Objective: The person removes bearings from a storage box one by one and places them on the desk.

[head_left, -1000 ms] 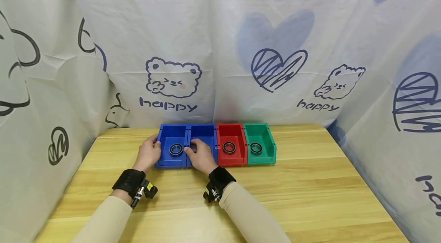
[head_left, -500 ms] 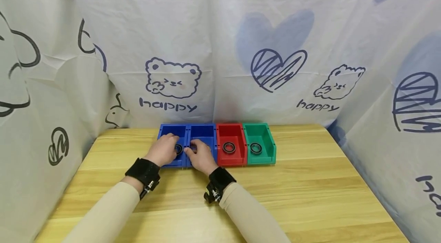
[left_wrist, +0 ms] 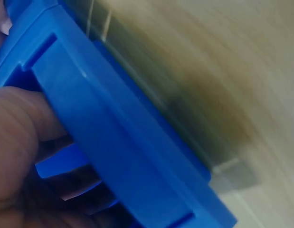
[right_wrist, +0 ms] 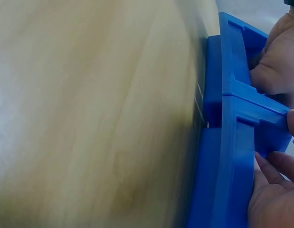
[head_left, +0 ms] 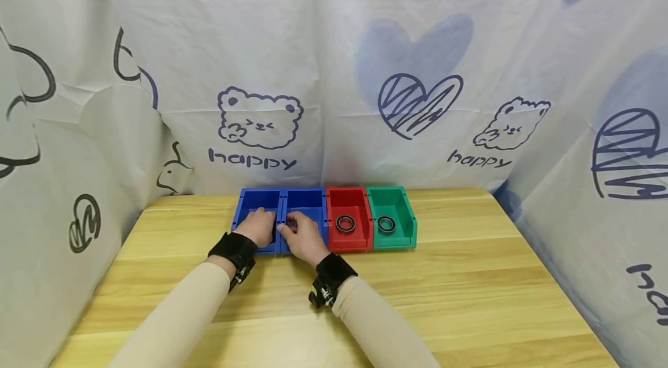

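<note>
My left hand (head_left: pixel 259 226) reaches down into the leftmost blue bin (head_left: pixel 258 199). Its fingers (left_wrist: pixel 52 114) are bent behind the bin's front lip in the left wrist view. The ring bearing seen there before is hidden by this hand, so whether the fingers hold it does not show. My right hand (head_left: pixel 307 237) is at the second blue bin (head_left: pixel 308 200), thumb on the rim shared by the two blue bins and fingers inside, gripping that side wall. Further right, black ring bearings lie flat, one bearing (head_left: pixel 345 224) in the red bin (head_left: pixel 348 197) and another bearing (head_left: pixel 386 225) in the green bin (head_left: pixel 394 197).
The bins stand side by side in a row near the back of the wooden table (head_left: pixel 469 298). Behind and beside it hangs a white printed cloth (head_left: pixel 339 66). Both wrists carry black straps with small cameras.
From the outer left side of the leftmost blue bin, my left hand has moved right and into it, covering its bearing. The right hand has stayed in place.
</note>
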{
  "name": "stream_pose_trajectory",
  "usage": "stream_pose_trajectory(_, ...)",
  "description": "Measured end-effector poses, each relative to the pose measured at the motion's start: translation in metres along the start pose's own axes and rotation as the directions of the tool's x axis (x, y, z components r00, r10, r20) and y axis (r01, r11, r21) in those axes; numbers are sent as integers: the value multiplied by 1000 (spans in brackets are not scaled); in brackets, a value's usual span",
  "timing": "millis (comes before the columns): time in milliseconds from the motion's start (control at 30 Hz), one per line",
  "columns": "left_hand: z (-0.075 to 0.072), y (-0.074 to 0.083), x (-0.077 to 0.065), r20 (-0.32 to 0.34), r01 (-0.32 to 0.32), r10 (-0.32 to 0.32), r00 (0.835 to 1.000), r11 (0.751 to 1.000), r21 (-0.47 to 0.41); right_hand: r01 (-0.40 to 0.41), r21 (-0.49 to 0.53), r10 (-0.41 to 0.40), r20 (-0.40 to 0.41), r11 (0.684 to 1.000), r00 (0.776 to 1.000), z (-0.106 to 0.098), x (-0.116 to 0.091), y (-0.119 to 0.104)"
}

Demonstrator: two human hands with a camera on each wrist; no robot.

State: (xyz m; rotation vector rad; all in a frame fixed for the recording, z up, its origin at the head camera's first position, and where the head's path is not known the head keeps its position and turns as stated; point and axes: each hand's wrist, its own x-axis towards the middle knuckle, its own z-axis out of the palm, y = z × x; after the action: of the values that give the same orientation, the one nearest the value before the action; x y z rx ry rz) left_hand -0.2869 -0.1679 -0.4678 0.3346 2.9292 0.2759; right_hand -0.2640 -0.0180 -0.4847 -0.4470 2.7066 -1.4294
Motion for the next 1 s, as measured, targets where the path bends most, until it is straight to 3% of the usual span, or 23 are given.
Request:
stream_pose_trajectory(300,3,1,2,-14,31,-31,999,999,-9,5,23,-5,7,1000,1000,0,0,1)
stream_pose_trajectory(700,6,-4,-1,-58,20,-23,998,999,-44,12,11,-12,15,1000,1000,2,1,2)
stream_pose_trajectory(1000,-5,-2,-13,-165,-38,31,986,998,-40,12,41,-13,19,999,1000,-1,0,1)
